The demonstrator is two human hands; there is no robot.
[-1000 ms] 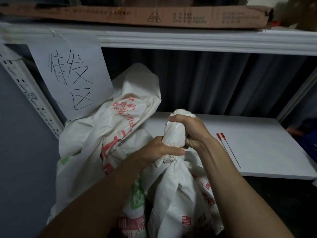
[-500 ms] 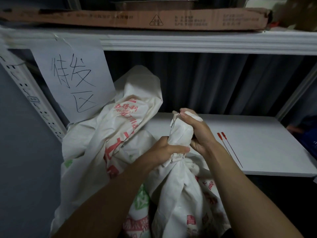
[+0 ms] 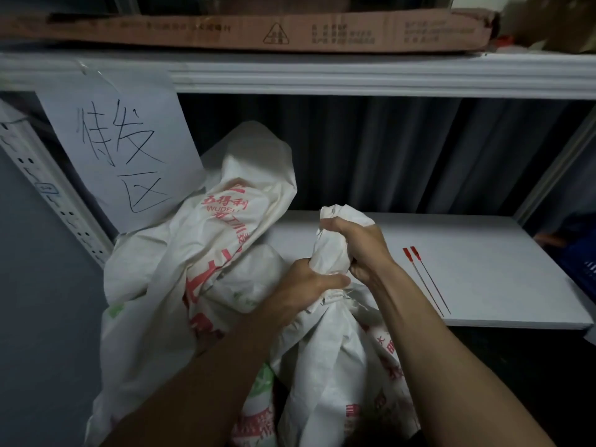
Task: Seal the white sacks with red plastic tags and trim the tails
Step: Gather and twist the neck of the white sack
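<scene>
A white woven sack [image 3: 325, 359] with red print stands in front of me, its mouth gathered into a twisted neck. My left hand [image 3: 303, 285] grips the neck low down, thumb across the front. My right hand [image 3: 358, 246] grips the bunched top of the neck just above it. Two red plastic tags [image 3: 425, 279] lie side by side on the white shelf [image 3: 483, 253], to the right of my right wrist. A second white sack [image 3: 206, 253] leans behind and to the left, its top loose.
A handwritten paper sign [image 3: 119, 150] hangs from the upper shelf [image 3: 354, 72] at the left. A flat cardboard box [image 3: 258, 30] lies on that upper shelf. A perforated metal upright [image 3: 48, 201] stands at the left, a blue crate [image 3: 583, 269] at the far right.
My right hand has shifted its hold on the sack's neck, fingers now wrapped over the top. The left hand keeps its hold below. The view moved slightly.
</scene>
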